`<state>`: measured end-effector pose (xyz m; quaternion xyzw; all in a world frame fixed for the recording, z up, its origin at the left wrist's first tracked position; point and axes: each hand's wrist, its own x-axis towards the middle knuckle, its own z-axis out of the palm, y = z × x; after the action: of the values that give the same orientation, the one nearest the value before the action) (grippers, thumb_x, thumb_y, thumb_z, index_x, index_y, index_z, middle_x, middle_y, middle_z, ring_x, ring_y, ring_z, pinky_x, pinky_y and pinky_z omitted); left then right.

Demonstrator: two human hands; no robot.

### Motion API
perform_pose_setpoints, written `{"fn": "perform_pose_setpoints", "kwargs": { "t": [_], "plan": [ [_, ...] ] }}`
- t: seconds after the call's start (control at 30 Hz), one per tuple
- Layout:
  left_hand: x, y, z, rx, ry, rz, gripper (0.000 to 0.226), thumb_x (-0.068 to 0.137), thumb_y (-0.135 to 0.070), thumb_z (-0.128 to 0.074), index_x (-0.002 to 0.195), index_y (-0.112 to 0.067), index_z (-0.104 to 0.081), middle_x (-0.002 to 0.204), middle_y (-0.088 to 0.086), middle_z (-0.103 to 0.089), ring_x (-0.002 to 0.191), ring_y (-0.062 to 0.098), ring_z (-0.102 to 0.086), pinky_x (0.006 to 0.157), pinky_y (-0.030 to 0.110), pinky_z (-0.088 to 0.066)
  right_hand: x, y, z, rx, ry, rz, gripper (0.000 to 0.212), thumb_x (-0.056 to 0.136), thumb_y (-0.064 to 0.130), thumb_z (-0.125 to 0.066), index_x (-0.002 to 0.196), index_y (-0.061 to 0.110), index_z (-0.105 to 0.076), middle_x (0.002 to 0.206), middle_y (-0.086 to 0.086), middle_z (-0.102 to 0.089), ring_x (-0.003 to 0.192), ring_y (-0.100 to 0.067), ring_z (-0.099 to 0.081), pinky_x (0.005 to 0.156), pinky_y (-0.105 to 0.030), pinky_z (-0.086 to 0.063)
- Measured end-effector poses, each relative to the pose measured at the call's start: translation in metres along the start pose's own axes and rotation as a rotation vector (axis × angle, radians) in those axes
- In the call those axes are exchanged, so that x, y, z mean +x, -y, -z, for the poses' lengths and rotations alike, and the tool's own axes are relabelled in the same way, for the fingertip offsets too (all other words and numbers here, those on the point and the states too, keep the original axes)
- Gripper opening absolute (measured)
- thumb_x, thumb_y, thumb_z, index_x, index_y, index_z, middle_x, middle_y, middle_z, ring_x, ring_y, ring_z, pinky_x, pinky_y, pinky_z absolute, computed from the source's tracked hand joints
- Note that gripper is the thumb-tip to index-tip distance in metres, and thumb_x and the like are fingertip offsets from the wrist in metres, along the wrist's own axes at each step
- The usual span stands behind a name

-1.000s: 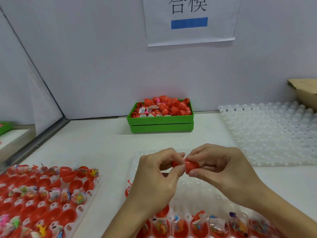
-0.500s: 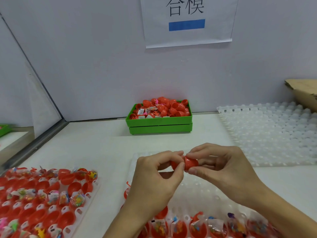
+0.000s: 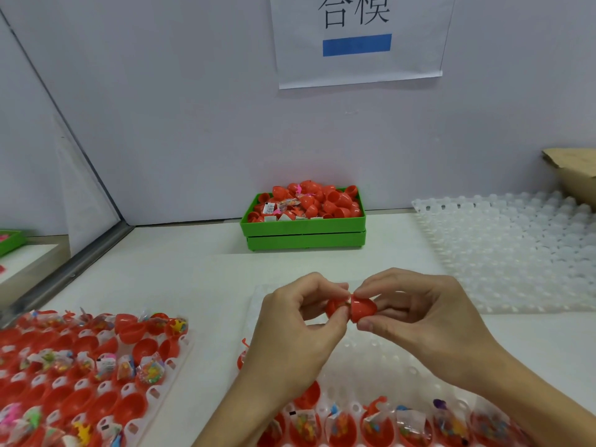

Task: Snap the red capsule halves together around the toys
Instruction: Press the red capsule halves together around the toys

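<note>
Two halves of one red capsule are pinched mid-air over the near clear tray, roughly centre frame.

Left to right:
- Left tray, near left: open red halves, many with bagged toys in them. Nothing closed that I can see.
- Left hand: thumb and forefinger curled, pinching the smaller visible half. Compared with a second ago the half on this side shows more, and a thin seam with a sliver of something pale sits at the joint.
- Right hand: thumb below, fingers above, pinching the larger half. The hands sit slightly higher than a second ago; grip looks the same.
- Read: halves are mated but probably not fully snapped. Gap looks small; can't tell if the toy bag is caught in it. Risk is a pinched wrapper stopping the click.
- Green bin at the back wall: heaped red capsules plus a few toy packets.
- Stack of empty clear trays, far right.

Writing: wall sign reads "合模" with a blue bar under it. A packet label in the bin is too small to read.
</note>
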<state>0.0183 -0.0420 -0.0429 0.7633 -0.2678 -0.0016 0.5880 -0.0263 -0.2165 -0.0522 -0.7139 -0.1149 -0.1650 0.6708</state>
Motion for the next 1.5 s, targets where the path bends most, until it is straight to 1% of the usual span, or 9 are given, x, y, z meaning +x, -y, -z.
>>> {"fn": "perform_pose_setpoints", "kwargs": {
  "t": [0.2, 0.33, 0.5, 0.6, 0.7, 0.9, 1.1, 1.2, 1.5],
  "plan": [
    [-0.002, 0.003, 0.0, -0.008, 0.041, -0.014, 0.017, 0.086, -0.005, -0.072, 0.078, -0.02, -0.073, 0.103, -0.009, -0.075, 0.102, 0.005, -0.07, 0.074, 0.022, -0.058, 0.0, 0.001, 0.0, -0.052, -0.003, -0.023, 0.026, 0.066, 0.011, -0.083, 0.09, 0.018, -0.077, 0.097, -0.006, -0.075, 0.077, -0.028, -0.075, 0.073, -0.03, -0.061],
    [-0.003, 0.002, 0.0, -0.044, 0.082, -0.044, 0.02, 0.09, -0.003, -0.067, 0.092, -0.021, -0.074, 0.104, -0.008, -0.075, 0.11, 0.007, -0.067, 0.079, 0.022, -0.058, 0.001, 0.002, 0.002, -0.027, -0.015, -0.022, 0.026, 0.066, 0.009, -0.082, 0.091, 0.015, -0.078, 0.097, -0.005, -0.075, 0.078, -0.029, -0.075, 0.075, -0.028, -0.06],
    [-0.003, -0.001, 0.001, -0.078, 0.104, 0.013, 0.041, 0.088, -0.007, -0.071, 0.103, -0.04, -0.051, 0.107, -0.009, -0.075, 0.104, 0.004, -0.069, 0.082, 0.019, -0.056, 0.0, 0.002, 0.002, -0.028, -0.035, -0.007, 0.027, 0.064, 0.009, -0.081, 0.09, 0.014, -0.08, 0.096, -0.007, -0.074, 0.081, -0.03, -0.075, 0.075, -0.031, -0.061],
    [0.0, -0.003, 0.002, -0.12, 0.058, 0.015, 0.035, 0.077, -0.013, -0.08, 0.102, -0.031, -0.063, 0.102, -0.009, -0.077, 0.097, 0.008, -0.072, 0.087, 0.024, -0.057, 0.0, 0.002, 0.002, -0.059, -0.027, -0.002, 0.028, 0.063, 0.01, -0.081, 0.09, 0.015, -0.08, 0.096, -0.007, -0.075, 0.081, -0.029, -0.074, 0.076, -0.035, -0.061],
    [0.0, -0.004, 0.003, -0.166, 0.05, -0.012, 0.03, 0.068, -0.024, -0.079, 0.097, -0.019, -0.074, 0.093, -0.004, -0.078, 0.091, 0.013, -0.074, 0.085, 0.025, -0.058, 0.0, 0.005, 0.003, -0.057, -0.026, 0.003, 0.029, 0.064, 0.01, -0.082, 0.092, 0.017, -0.08, 0.091, -0.007, -0.076, 0.078, -0.026, -0.074, 0.074, -0.029, -0.061],
    [-0.001, -0.005, 0.004, -0.15, 0.079, 0.014, 0.03, 0.08, -0.002, -0.077, 0.104, -0.02, -0.074, 0.097, -0.005, -0.078, 0.093, 0.011, -0.074, 0.08, 0.016, -0.055, 0.0, 0.007, 0.003, -0.059, -0.054, -0.017, 0.026, 0.062, 0.016, -0.083, 0.088, 0.02, -0.079, 0.086, -0.008, -0.077, 0.073, -0.024, -0.074, 0.072, -0.029, -0.061],
    [0.001, -0.007, 0.006, -0.178, 0.077, 0.04, 0.026, 0.073, -0.012, -0.081, 0.097, -0.021, -0.074, 0.089, -0.005, -0.078, 0.085, 0.013, -0.075, 0.075, 0.016, -0.056, 0.0, 0.007, 0.002, -0.039, -0.066, 0.024, 0.027, 0.06, 0.006, -0.081, 0.087, 0.007, -0.08, 0.091, -0.009, -0.076, 0.079, -0.028, -0.074, 0.073, -0.028, -0.061],
    [0.001, -0.007, 0.006, -0.193, 0.073, 0.032, 0.03, 0.065, -0.021, -0.081, 0.095, -0.018, -0.075, 0.089, -0.003, -0.078, 0.085, 0.014, -0.075, 0.076, 0.018, -0.057, 0.0, 0.008, 0.001, -0.057, -0.067, 0.037, 0.026, 0.059, 0.009, -0.081, 0.085, 0.012, -0.081, 0.09, -0.006, -0.076, 0.08, -0.024, -0.074, 0.073, -0.028, -0.061],
    [0.001, -0.006, 0.006, -0.198, 0.048, 0.026, 0.031, 0.062, -0.016, -0.082, 0.093, -0.02, -0.078, 0.087, -0.004, -0.078, 0.084, 0.012, -0.075, 0.074, 0.017, -0.057, -0.002, 0.008, 0.0, -0.129, -0.057, 0.035, 0.028, 0.059, 0.019, -0.083, 0.087, 0.025, -0.081, 0.089, -0.001, -0.075, 0.073, -0.017, -0.071, 0.069, -0.024, -0.059]
  ]
}}
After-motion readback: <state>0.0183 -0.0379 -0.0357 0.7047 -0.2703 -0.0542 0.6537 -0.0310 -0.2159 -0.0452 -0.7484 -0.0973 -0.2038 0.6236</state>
